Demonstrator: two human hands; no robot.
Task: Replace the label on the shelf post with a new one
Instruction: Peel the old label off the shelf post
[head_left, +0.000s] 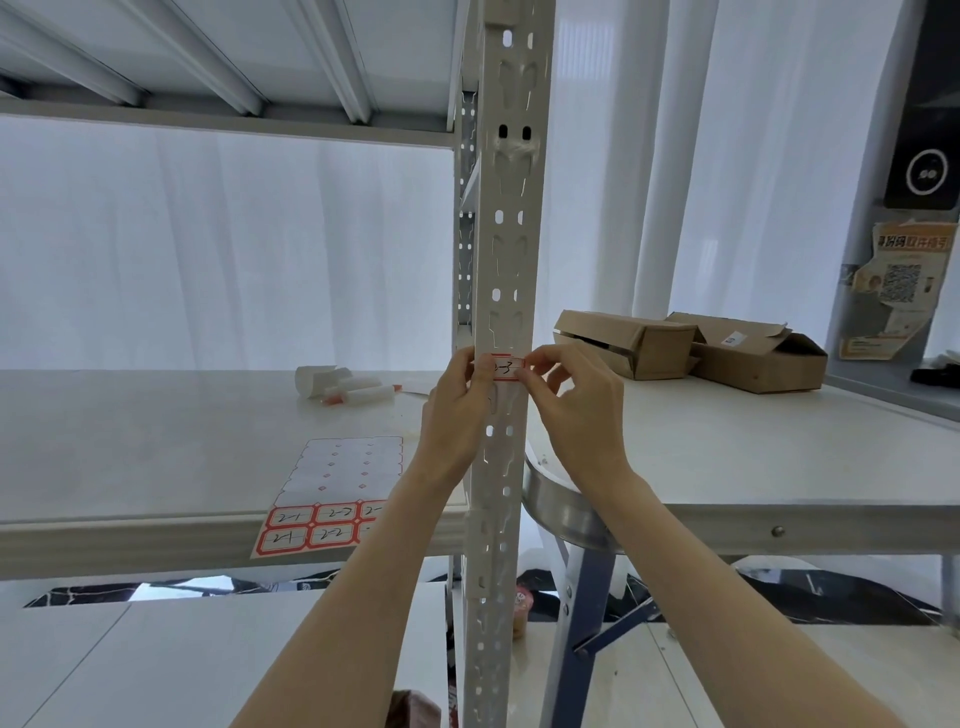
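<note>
A white perforated shelf post (506, 234) runs up the middle of the head view. A small red-bordered label (506, 367) with handwritten digits lies across the post at shelf height. My left hand (457, 410) pinches the label's left end with its thumb over it. My right hand (576, 410) pinches the right end with thumb and forefinger. A sheet of red-bordered labels (332, 499) lies on the shelf board at the front edge, its lower rows filled in with handwriting and its upper rows blank backing.
The white shelf board (156, 441) also holds markers and a white cap (343, 387) further back. Right of the post, a white table (753, 457) carries two open cardboard boxes (691, 348). An upper shelf (223, 62) hangs overhead.
</note>
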